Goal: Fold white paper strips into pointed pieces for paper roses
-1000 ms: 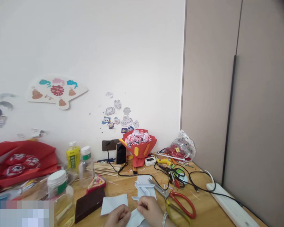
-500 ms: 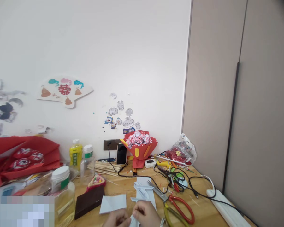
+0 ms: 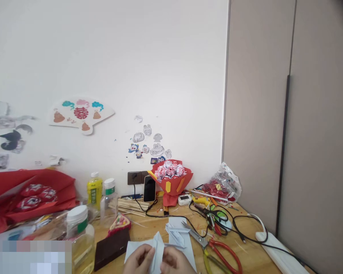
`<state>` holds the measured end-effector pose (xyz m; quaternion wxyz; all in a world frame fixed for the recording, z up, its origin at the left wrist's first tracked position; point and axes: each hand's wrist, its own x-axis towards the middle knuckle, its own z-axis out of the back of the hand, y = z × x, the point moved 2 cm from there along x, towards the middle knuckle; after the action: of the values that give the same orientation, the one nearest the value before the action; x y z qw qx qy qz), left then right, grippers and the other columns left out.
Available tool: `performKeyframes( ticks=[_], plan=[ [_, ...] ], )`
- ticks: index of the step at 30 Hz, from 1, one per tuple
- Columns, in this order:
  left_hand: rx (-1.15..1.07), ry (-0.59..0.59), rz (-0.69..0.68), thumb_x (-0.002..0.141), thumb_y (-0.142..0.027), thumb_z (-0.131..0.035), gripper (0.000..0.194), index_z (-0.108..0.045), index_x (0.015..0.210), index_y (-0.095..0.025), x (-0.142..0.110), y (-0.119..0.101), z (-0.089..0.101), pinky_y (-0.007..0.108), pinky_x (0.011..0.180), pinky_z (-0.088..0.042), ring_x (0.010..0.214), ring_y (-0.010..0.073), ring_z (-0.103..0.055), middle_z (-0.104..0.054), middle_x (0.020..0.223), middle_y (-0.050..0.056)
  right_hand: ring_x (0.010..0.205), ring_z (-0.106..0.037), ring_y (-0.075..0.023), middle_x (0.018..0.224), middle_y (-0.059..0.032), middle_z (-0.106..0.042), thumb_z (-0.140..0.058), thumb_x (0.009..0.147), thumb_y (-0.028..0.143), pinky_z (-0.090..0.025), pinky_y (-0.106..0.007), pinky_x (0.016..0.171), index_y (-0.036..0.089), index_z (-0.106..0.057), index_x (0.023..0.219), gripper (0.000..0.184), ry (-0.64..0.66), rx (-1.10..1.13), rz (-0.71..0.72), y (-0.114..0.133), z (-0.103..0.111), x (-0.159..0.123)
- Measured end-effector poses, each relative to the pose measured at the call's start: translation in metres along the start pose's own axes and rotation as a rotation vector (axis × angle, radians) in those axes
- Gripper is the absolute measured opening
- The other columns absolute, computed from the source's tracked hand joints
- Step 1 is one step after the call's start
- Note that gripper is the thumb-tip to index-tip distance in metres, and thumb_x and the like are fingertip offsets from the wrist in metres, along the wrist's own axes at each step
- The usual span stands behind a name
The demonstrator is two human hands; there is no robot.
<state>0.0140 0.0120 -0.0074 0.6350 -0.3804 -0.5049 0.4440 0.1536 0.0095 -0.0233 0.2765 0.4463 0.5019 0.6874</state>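
Between my two hands a piece of folded white paper (image 3: 158,251) stands up, its pointed tip upward. My left hand (image 3: 139,259) pinches its left side between thumb and fingers. On the right side, my right hand (image 3: 175,262) has its curled fingers closed on the same paper. Behind my left hand lies a flat white sheet (image 3: 132,247), partly covered. Past my right hand, folded paper strips (image 3: 175,233) rest on another white sheet (image 3: 175,220). Large scissors (image 3: 221,255) with red and yellow-green handles lie to the right, blades partly open.
A dark brown box (image 3: 111,249), a clear jar (image 3: 82,243) and a yellow bottle (image 3: 94,190) stand left. At the back are a red bouquet (image 3: 171,179), a phone (image 3: 149,189) and wooden sticks (image 3: 134,206). Cables and a white power strip (image 3: 280,251) lie right.
Both hands have come up from the bottom edge, lifting the folded paper into fuller view, now upright with its tip above the fingers. The whole view has shifted slightly.
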Motion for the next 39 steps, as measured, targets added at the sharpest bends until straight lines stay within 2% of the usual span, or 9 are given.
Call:
performKeyframes(
  ticks=[3, 7, 11, 13, 16, 19, 29, 35, 39],
  plan=[
    [-0.171, -0.033, 0.054, 0.063, -0.048, -0.055, 0.034, -0.049, 0.051, -0.017, 0.000, 0.003, -0.005, 0.019, 0.043, -0.033, 0.041, 0.0092, -0.040, -0.044, 0.041, -0.006, 0.061, -0.050, -0.0135, 0.067, -0.0024, -0.055, -0.053, 0.057, 0.061, -0.038, -0.024, 0.056, 0.015, -0.055, 0.081, 0.052, -0.023, -0.059, 0.001, -0.006, -0.001, 0.001],
    [-0.332, -0.043, 0.181, 0.057, -0.052, -0.057, 0.038, -0.043, 0.047, -0.018, -0.004, 0.004, -0.011, 0.016, 0.029, -0.018, 0.026, 0.0038, -0.027, -0.044, 0.034, -0.007, 0.051, -0.046, -0.0102, 0.057, 0.0007, -0.050, -0.051, 0.063, 0.055, -0.036, -0.020, 0.047, 0.014, -0.053, 0.070, 0.042, -0.122, -0.064, -0.033, -0.008, 0.005, 0.002],
    [-0.321, -0.010, 0.296, 0.048, -0.050, -0.063, 0.038, -0.046, 0.050, -0.017, -0.004, 0.009, -0.013, 0.015, 0.024, -0.019, 0.020, 0.0048, -0.033, -0.047, 0.031, -0.006, 0.035, -0.034, -0.0051, 0.046, 0.0064, -0.040, -0.051, 0.063, 0.051, -0.025, -0.017, 0.035, 0.015, -0.048, 0.065, 0.036, -0.187, -0.008, -0.114, -0.009, 0.010, 0.003],
    [-0.342, 0.021, 0.309, 0.047, -0.052, -0.063, 0.040, -0.047, 0.054, -0.017, -0.002, 0.013, -0.012, 0.015, 0.023, -0.020, 0.019, 0.0055, -0.037, -0.049, 0.032, -0.005, 0.033, -0.031, -0.0044, 0.043, 0.0078, -0.037, -0.052, 0.063, 0.048, -0.023, -0.017, 0.034, 0.016, -0.047, 0.062, 0.033, -0.214, 0.002, -0.120, -0.010, 0.013, 0.004],
    [-0.398, 0.044, 0.301, 0.053, -0.059, -0.055, 0.043, -0.048, 0.060, -0.017, 0.003, 0.021, -0.008, 0.014, 0.022, -0.021, 0.019, 0.0069, -0.039, -0.048, 0.031, -0.006, 0.033, -0.030, -0.0041, 0.041, 0.0087, -0.034, -0.053, 0.063, 0.042, -0.021, -0.016, 0.032, 0.016, -0.047, 0.059, 0.027, -0.252, -0.020, -0.138, -0.013, 0.017, 0.004],
    [-0.358, 0.042, 0.272, 0.058, -0.058, -0.053, 0.042, -0.044, 0.056, -0.017, 0.003, 0.025, -0.007, 0.013, 0.023, -0.019, 0.019, 0.0049, -0.037, -0.048, 0.030, -0.006, 0.032, -0.030, -0.0040, 0.040, 0.0089, -0.035, -0.053, 0.062, 0.039, -0.021, -0.016, 0.032, 0.015, -0.047, 0.059, 0.025, -0.270, -0.034, -0.154, -0.012, 0.020, 0.004],
    [-0.093, 0.027, 0.241, 0.052, -0.067, -0.048, 0.049, -0.044, 0.054, -0.018, -0.001, 0.012, -0.007, 0.015, 0.024, -0.014, 0.019, 0.0029, -0.027, -0.044, 0.028, -0.008, 0.032, -0.034, -0.0036, 0.047, 0.0066, -0.044, -0.053, 0.057, 0.056, -0.027, -0.017, 0.033, 0.013, -0.052, 0.078, 0.048, -0.215, 0.024, -0.222, -0.007, 0.012, 0.001],
    [-0.160, 0.106, 0.231, 0.055, -0.063, -0.050, 0.047, -0.050, 0.063, -0.016, -0.001, 0.011, -0.008, 0.015, 0.025, -0.015, 0.020, 0.0028, -0.029, -0.048, 0.032, -0.007, 0.032, -0.033, -0.0031, 0.045, 0.0084, -0.041, -0.054, 0.055, 0.058, -0.026, -0.017, 0.033, 0.013, -0.050, 0.077, 0.050, -0.253, 0.034, -0.218, -0.014, 0.015, 0.003],
    [-0.196, 0.076, 0.257, 0.050, -0.063, -0.054, 0.050, -0.051, 0.066, -0.015, -0.001, 0.006, -0.008, 0.015, 0.025, -0.015, 0.020, 0.0026, -0.029, -0.047, 0.032, -0.007, 0.031, -0.033, -0.0037, 0.042, 0.0083, -0.041, -0.049, 0.057, 0.062, -0.024, -0.017, 0.032, 0.013, -0.048, 0.077, 0.053, -0.258, 0.064, -0.213, -0.013, 0.015, 0.003]
  ],
)
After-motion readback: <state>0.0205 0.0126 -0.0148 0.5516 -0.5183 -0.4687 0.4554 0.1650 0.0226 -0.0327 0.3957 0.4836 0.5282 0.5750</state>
